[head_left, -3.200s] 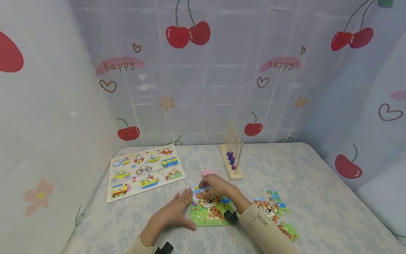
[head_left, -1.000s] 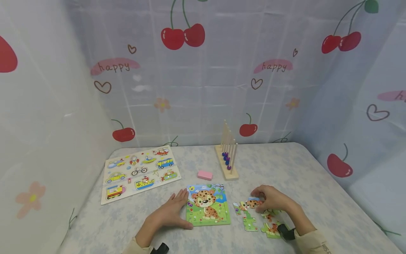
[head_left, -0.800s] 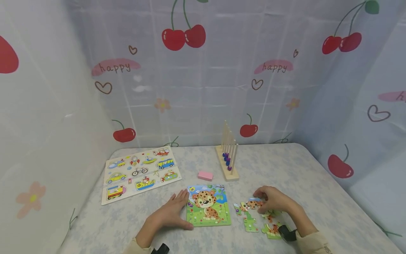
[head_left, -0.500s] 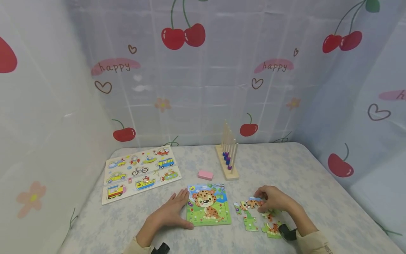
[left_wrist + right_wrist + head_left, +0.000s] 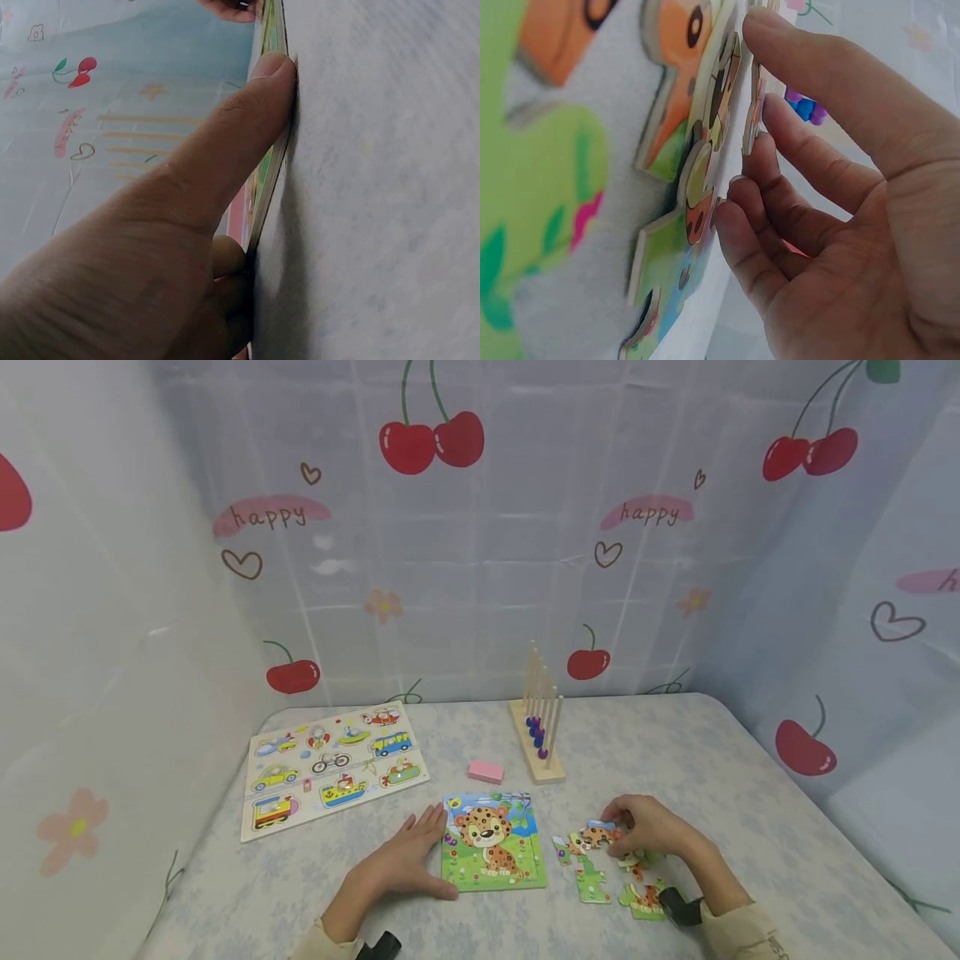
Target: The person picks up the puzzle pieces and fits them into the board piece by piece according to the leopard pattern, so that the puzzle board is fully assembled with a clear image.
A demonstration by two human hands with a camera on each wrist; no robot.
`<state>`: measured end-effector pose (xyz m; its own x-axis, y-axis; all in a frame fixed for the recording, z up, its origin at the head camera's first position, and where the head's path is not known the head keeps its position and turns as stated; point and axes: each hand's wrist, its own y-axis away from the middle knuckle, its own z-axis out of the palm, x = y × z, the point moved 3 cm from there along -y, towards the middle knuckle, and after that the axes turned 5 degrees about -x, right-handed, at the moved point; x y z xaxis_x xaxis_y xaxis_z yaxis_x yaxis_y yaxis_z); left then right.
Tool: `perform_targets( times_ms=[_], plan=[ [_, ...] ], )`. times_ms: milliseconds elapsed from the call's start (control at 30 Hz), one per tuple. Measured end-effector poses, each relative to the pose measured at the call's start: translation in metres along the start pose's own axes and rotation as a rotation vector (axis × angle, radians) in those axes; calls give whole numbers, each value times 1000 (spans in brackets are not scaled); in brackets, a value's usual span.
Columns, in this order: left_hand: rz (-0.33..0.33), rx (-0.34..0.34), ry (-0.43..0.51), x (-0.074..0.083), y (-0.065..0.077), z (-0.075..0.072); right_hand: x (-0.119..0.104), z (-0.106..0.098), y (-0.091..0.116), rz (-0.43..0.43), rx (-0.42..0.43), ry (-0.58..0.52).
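Observation:
My left hand [image 5: 408, 857] lies flat on the table, thumb spread, along the left side of a square leopard puzzle board [image 5: 492, 877]. In the left wrist view, the thumb [image 5: 259, 94] touches the board's edge. Right of the board are several loose jigsaw pieces [image 5: 592, 883] with leopard and grass parts. My right hand [image 5: 651, 827] is over them, with thumb and fingers curled round a spotted orange-and-blue puzzle piece [image 5: 597, 835]. The right wrist view shows a puzzle piece [image 5: 754, 124] edge-on between thumb and fingers. Some pieces are partly hidden below that hand.
A pink block [image 5: 486, 772] lies behind the board. Further back stands a wooden peg rack [image 5: 546, 770] with blue and purple beads at its base. At the back left lies a vehicle picture board [image 5: 303, 802]. Cherry-printed curtains [image 5: 480, 568] surround the table.
Since the oldest frame, my right hand has moved off the leopard board to the loose pieces, some of which now lie nearer the board. Over the last second both hands have stayed nearly still.

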<state>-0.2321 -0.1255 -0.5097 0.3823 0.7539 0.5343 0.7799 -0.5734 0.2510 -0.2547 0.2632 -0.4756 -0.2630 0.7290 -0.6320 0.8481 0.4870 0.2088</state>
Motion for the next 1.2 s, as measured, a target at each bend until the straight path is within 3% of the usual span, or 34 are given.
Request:
perform_targets(
  times_ms=[533, 867, 1200],
  plan=[
    [-16, -8, 6, 0, -1, -1, -6, -1, -4, 13, 33, 50],
    [-16, -7, 10, 1, -1, -1, -21, 2, -19, 41, 54, 76],
    [-12, -11, 11, -2, -2, 1, -43, 5, -35, -53, 43, 92]
  ],
)
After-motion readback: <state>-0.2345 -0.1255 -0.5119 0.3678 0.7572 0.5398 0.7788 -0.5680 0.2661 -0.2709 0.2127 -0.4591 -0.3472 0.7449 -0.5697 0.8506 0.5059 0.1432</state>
